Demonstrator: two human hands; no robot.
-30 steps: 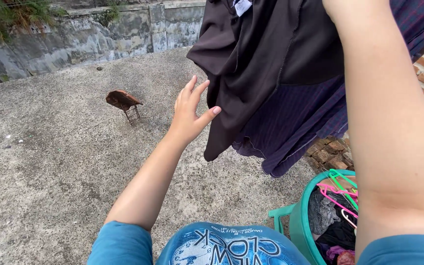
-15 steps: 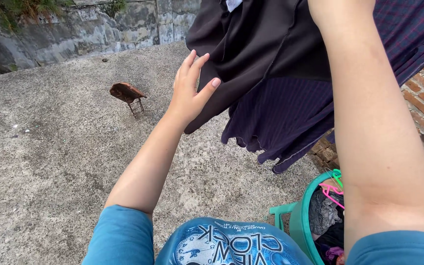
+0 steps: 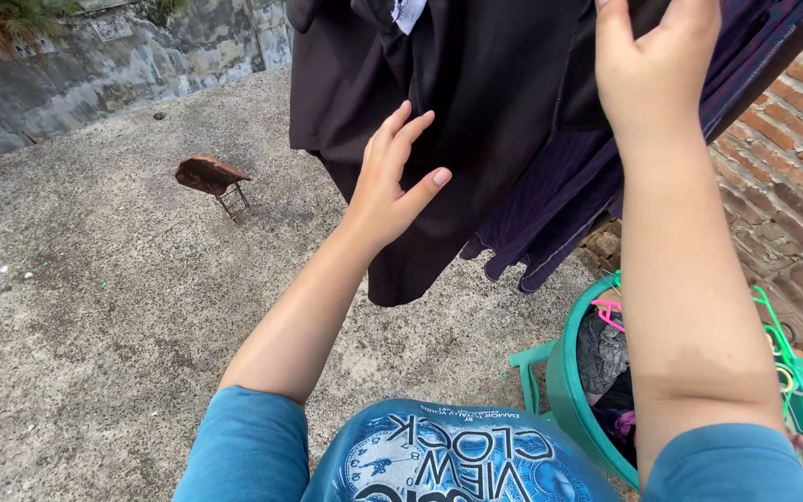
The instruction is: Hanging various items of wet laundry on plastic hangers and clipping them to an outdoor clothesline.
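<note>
While the black, soft-draping garment (image 3: pixel 476 102) hangs high at the top of the view, both hands work on it. Left hand (image 3: pixel 392 181): fingers spread, palm laid flat against the front of the cloth, nothing gripped. Right hand (image 3: pixel 652 65): raised to the upper right of the black garment, fingers curled at its top edge; whether it pinches fabric cannot be told. Behind the black garment hangs a dark purple ribbed cloth (image 3: pixel 550 195). Below right of it, a green plastic laundry basket (image 3: pixel 564 395) holds more clothes and pink and green hangers. Judged: this piece seems up and being smoothed; the basket's contents remain. Rusty little stand (image 3: pixel 211 177) on concrete, left of the garment.
</note>
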